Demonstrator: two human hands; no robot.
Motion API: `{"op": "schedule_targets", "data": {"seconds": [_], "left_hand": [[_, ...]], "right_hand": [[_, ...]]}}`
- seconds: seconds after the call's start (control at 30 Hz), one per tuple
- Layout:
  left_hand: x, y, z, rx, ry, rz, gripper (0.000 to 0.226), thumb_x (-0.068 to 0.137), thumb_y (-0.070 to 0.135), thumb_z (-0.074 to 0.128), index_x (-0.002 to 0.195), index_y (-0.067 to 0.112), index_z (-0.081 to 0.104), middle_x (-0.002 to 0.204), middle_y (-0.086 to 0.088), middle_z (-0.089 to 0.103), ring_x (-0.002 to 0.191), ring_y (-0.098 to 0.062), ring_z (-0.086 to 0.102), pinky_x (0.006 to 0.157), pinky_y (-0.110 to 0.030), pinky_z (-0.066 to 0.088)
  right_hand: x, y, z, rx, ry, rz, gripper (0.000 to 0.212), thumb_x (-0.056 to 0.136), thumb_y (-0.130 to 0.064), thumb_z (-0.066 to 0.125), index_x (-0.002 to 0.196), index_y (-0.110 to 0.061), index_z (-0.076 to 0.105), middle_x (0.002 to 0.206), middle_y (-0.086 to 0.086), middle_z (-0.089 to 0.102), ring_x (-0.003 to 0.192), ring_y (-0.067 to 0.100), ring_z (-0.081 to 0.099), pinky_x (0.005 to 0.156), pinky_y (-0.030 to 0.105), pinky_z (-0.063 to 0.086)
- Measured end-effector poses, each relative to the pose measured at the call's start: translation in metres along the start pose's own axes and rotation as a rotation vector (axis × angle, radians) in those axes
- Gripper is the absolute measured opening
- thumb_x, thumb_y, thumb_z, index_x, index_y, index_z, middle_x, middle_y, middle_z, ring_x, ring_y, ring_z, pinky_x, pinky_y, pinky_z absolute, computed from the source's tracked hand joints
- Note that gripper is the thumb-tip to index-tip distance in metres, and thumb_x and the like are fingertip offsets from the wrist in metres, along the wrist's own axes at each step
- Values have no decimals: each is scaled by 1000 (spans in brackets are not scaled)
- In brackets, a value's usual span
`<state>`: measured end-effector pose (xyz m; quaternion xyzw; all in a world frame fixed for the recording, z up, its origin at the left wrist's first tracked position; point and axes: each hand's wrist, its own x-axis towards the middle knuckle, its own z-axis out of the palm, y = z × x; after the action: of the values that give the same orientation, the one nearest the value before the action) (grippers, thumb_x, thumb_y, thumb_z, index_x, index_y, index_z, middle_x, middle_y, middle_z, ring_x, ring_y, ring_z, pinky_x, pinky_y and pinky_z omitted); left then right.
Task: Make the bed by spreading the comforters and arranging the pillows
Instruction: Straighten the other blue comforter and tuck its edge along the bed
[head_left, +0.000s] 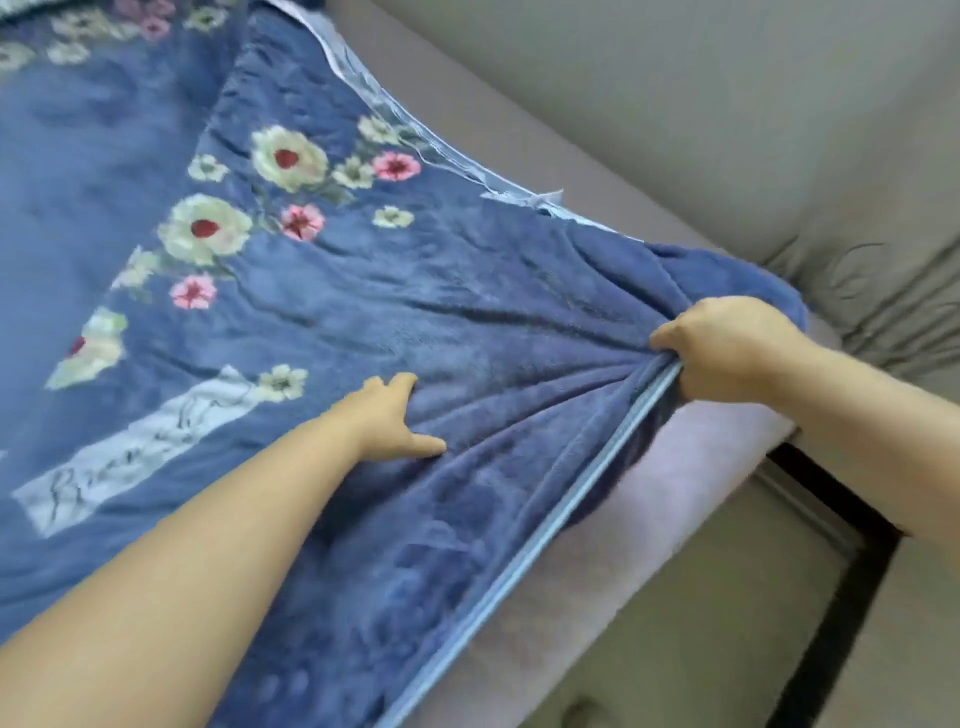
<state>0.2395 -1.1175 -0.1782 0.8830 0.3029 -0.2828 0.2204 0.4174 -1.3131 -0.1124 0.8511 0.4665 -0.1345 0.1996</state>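
The plush blue floral comforter (322, 291) covers the bed; soft, limp, probably weighty. At four o'clock the right hand (727, 348) bunches its pale piped edge, the best hold; left hand (395, 421) presses spread flat.

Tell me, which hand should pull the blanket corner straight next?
Probably the right hand: it already grips the fuzzy blue flowered comforter at its bunched, light-blue-trimmed edge. The left hand only rests flat on top.
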Motion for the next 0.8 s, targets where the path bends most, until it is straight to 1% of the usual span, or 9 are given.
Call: {"op": "schedule_targets", "data": {"seconds": [0.1,0.23,0.4,0.5,0.6,0.67,0.7,0.73,0.8], "left_hand": [[13,86,9,26,-154,132,59,91,36,53,141,11,35,142,-11,46,130,-24,45,104,-26,35],[33,178,28,277,-257,232,59,93,35,50,144,13,30,144,-10,44,133,-25,43,107,-29,34],[60,260,50,450,-193,348,52,94,34,45,141,15,33,142,-11,44,130,-29,44,107,-38,38],[65,277,64,588,-250,352,46,96,31,41,139,15,36,141,-11,44,129,-30,44,104,-37,39],[73,278,62,662,-272,295,43,97,27,39,138,14,37,141,-10,44,129,-29,44,104,-37,39],[80,275,57,679,-260,249,43,97,28,39,137,14,38,139,-10,45,127,-28,45,102,-38,40],[85,274,54,687,-242,233,42,97,29,39,136,14,39,138,-9,45,127,-28,45,102,-38,40],[91,274,51,688,-223,222,42,96,29,40,136,15,40,137,-9,46,127,-28,45,101,-38,41],[103,273,45,671,-190,207,41,95,28,40,135,16,40,137,-8,45,126,-28,46,100,-38,41]], "right_hand": [[-43,102,19,-74,-199,233,29,83,-14,45,105,-21,63,107,10,66,101,29,61,74,29,48],[-96,200,73,-125,-404,405,31,84,-20,41,103,-16,65,113,7,67,104,27,62,87,32,52],[-114,199,182,54,-437,348,25,84,-15,43,101,-20,61,117,5,63,111,26,56,78,29,34],[-116,199,237,59,-492,348,31,88,-18,40,116,-22,55,128,3,53,122,23,44,99,35,31],[-126,209,274,123,-829,391,43,90,-15,40,133,-17,43,140,8,43,130,24,39,109,35,29],[-128,209,284,246,-1038,353,30,91,-7,37,115,-11,54,116,11,55,104,26,55,96,32,41],[-125,210,285,292,-1033,345,24,90,-3,35,97,-10,57,95,10,55,82,25,55,85,31,43],[-120,209,285,331,-972,333,24,89,-1,35,90,-6,59,86,10,52,74,22,53,80,31,43],[-100,207,272,425,-784,336,28,89,-5,37,105,-2,60,105,15,59,96,25,58,82,29,45]]}}
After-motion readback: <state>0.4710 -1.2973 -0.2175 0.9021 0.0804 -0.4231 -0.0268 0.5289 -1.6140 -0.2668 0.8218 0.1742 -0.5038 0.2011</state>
